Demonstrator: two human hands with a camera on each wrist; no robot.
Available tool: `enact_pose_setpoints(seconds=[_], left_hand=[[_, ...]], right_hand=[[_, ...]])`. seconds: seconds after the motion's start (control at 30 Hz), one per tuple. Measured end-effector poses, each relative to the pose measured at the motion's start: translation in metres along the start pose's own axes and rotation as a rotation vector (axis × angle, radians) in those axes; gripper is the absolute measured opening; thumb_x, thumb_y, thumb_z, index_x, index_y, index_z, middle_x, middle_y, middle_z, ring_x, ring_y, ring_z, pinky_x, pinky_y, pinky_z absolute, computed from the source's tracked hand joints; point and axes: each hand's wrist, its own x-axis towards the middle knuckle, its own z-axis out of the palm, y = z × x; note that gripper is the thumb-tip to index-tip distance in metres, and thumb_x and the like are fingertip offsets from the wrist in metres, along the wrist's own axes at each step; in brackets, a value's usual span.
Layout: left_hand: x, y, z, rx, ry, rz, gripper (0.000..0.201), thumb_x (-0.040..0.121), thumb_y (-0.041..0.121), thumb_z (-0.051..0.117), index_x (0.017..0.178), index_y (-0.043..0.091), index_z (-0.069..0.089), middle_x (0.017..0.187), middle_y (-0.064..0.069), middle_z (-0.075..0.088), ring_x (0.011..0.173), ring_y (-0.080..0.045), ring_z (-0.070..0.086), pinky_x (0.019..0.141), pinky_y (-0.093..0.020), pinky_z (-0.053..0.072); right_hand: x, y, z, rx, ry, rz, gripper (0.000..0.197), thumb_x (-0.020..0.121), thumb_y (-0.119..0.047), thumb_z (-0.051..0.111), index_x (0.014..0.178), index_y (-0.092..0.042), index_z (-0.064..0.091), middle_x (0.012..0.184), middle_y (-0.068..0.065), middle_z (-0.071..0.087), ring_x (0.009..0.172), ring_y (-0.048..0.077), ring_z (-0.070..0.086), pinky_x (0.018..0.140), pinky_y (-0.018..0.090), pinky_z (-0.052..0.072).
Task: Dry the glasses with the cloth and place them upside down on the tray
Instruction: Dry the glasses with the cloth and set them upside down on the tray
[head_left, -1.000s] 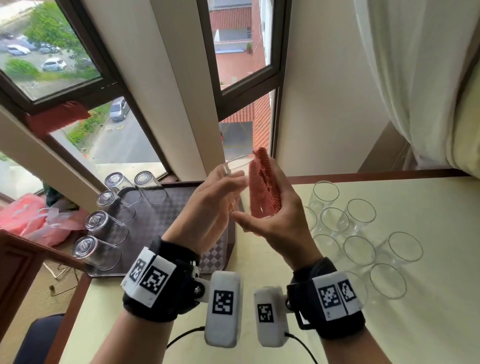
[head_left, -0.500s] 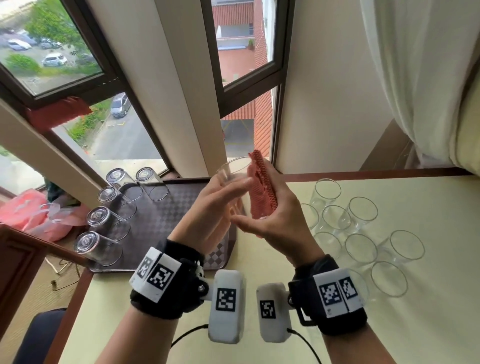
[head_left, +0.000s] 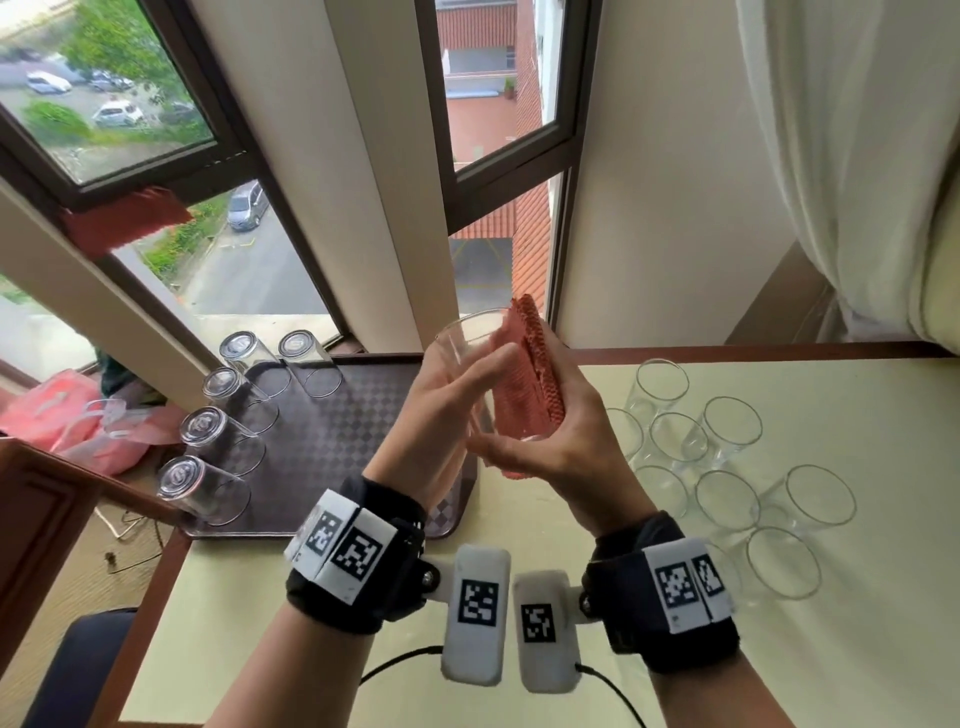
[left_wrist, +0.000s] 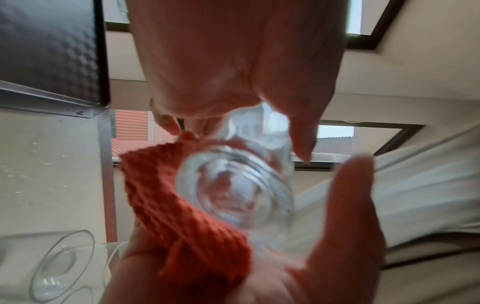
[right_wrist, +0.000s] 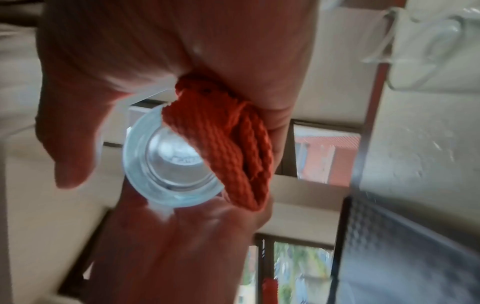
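Observation:
A clear glass (head_left: 470, 353) is held up between both hands above the table, mouth tilted up and to the left. My left hand (head_left: 457, 400) grips its side with thumb and fingers. My right hand (head_left: 540, 431) holds a folded red cloth (head_left: 530, 384) against the glass's right side, thumb under its base. The wrist views show the thick glass base (left_wrist: 233, 197) (right_wrist: 171, 164) with the cloth (left_wrist: 166, 197) (right_wrist: 228, 150) pressed alongside. A dark checkered tray (head_left: 343, 441) lies to the left, with several glasses (head_left: 218, 431) standing upside down along its left and far edges.
Several upright empty glasses (head_left: 727, 493) stand clustered on the pale table (head_left: 857, 623) to the right. Windows and a wall rise behind. A curtain (head_left: 857, 156) hangs at the right. A red plastic bag (head_left: 78, 421) lies beyond the tray's left.
Both hands have lifted slightly with the glass and cloth. The glass has tilted more to the left and the cloth has slid along its side.

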Motion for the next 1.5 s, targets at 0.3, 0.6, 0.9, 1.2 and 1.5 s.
enact_pose_setpoints(seconds=[0.3,0.6,0.9,1.2,1.5], left_hand=[[-0.001,-0.007,-0.016,-0.045,-0.078,-0.080,0.063,0.094,0.032,0.050,0.147,0.001,0.038,0.146,-0.025,0.046,0.137,-0.038,0.045,0.113,-0.050,0.040],[-0.012,-0.007,-0.011,-0.001,-0.012,-0.065,0.079,0.083,0.055,0.063,0.146,0.012,0.042,0.141,-0.023,0.052,0.130,-0.033,0.055,0.105,-0.049,0.049],[-0.008,-0.006,-0.006,0.042,-0.055,-0.058,0.026,0.099,0.021,0.046,0.124,0.022,0.054,0.118,0.008,0.072,0.118,-0.008,0.064,0.087,-0.017,0.053],[-0.011,-0.010,-0.021,-0.006,-0.003,-0.071,0.054,0.095,0.030,0.054,0.142,0.005,0.046,0.144,-0.017,0.053,0.135,-0.030,0.050,0.112,-0.048,0.040],[-0.013,-0.003,-0.006,-0.026,-0.020,-0.031,0.070,0.088,0.045,0.050,0.148,0.008,0.040,0.142,-0.027,0.049,0.131,-0.040,0.051,0.104,-0.047,0.050]], right_hand=[[-0.003,-0.001,-0.001,0.136,0.040,0.087,0.085,0.068,-0.011,0.083,0.143,-0.021,0.045,0.129,0.001,0.065,0.124,0.018,0.061,0.104,0.040,0.051],[-0.006,0.005,0.002,0.337,-0.082,0.214,0.080,0.063,-0.020,0.079,0.137,-0.015,0.049,0.125,0.015,0.065,0.116,0.031,0.064,0.094,0.041,0.055],[0.001,0.002,0.002,-0.020,0.025,0.082,0.102,0.064,-0.015,0.086,0.152,-0.017,0.034,0.136,0.001,0.060,0.127,0.011,0.057,0.105,0.036,0.050],[-0.004,-0.001,-0.003,0.157,-0.001,0.144,0.081,0.067,-0.009,0.083,0.140,-0.021,0.048,0.125,-0.006,0.067,0.120,0.015,0.063,0.097,0.031,0.053],[-0.005,0.000,0.003,0.376,-0.092,0.186,0.074,0.065,-0.016,0.079,0.134,-0.013,0.052,0.120,0.012,0.067,0.113,0.030,0.065,0.095,0.042,0.054]])
